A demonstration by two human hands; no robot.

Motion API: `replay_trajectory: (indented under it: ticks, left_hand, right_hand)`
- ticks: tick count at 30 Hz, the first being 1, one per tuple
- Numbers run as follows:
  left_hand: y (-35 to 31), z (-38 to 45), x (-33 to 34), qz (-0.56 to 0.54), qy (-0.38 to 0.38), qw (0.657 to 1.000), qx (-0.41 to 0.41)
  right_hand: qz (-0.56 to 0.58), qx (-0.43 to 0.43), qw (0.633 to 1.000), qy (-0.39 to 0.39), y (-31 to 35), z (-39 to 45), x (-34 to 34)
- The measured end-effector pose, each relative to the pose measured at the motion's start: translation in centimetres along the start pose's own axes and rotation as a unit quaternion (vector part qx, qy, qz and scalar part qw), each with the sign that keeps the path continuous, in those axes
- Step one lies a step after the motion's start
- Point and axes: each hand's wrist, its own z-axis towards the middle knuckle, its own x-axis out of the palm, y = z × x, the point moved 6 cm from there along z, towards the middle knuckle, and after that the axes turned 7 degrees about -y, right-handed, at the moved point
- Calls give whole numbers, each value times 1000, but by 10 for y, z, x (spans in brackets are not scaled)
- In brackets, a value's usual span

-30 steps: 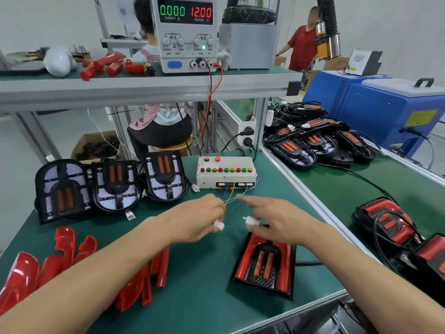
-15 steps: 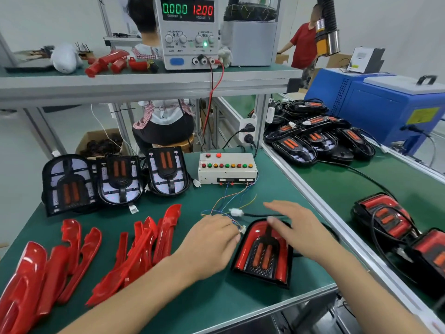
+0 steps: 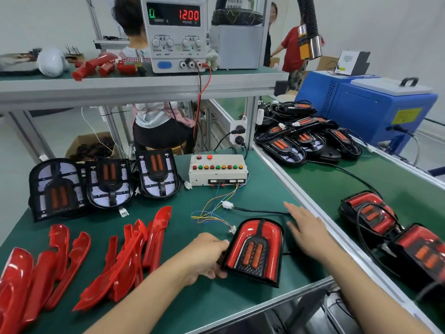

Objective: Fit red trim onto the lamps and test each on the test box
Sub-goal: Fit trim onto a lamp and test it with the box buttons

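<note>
Lamp gripped at its left edge by left-hand fingers.

Electronics assembly workshop, lamp production line.
Green-matted counter on aluminium framing, carrying a button-and-lamp test box wired to a bench power supply reading 12.00 V on the shelf above. Batches of lamps and red trim pieces laid out; fume extraction hose overhead; other workers at neighbouring stations.
</note>
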Motion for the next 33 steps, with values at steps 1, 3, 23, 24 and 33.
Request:
replay_trajectory:
  ticks: [1, 3, 23, 24, 33]
  left_hand:
    - [-1, 1, 3, -2, 4, 1000, 4]
    - [-1, 2, 9, -24, 22, 999, 0]
    - [-79, -46, 19, 262, -56, 874, 406]
    - [-85, -51, 18, 263, -63, 865, 423]
    - [-118, -47, 9, 129, 0, 916, 380]
  right_hand:
    - [-36, 9, 999, 12, -3, 6, 4]
    - [-93, 24, 995, 4, -8, 14, 6]
    - [246, -65, 959, -126, 13, 21, -108]
    - [253, -76, 953, -146, 16, 22, -117]
    - [285, -179, 942, 8, 52, 32, -131]
